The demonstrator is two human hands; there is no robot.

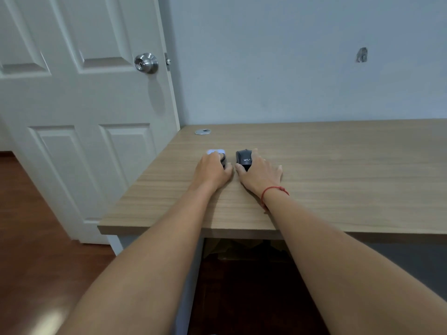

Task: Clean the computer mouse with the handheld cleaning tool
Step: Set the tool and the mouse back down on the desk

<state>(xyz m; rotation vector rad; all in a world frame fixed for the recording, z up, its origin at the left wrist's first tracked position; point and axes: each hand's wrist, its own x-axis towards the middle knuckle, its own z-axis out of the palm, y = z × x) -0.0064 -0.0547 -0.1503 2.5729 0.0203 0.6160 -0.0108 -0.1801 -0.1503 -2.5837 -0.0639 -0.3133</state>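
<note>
A black computer mouse (243, 157) with white lettering lies on the wooden desk (338, 180), near its left part. My right hand (260, 174) rests over the mouse's right side, with the thumb at its near end and fingers curled around it. Just left of it sits the handheld cleaning tool (217, 153), with a pale lilac-white top and a dark body. My left hand (212, 171) covers the tool's near part and wraps around it. A red string bracelet is on my right wrist. Both objects touch the desk top.
A round silver cable grommet (202, 131) sits in the desk's far left corner. A white panelled door (79, 112) with a metal knob (146, 63) stands left of the desk. The blue-grey wall runs behind. Dark wooden floor lies below and to the left.
</note>
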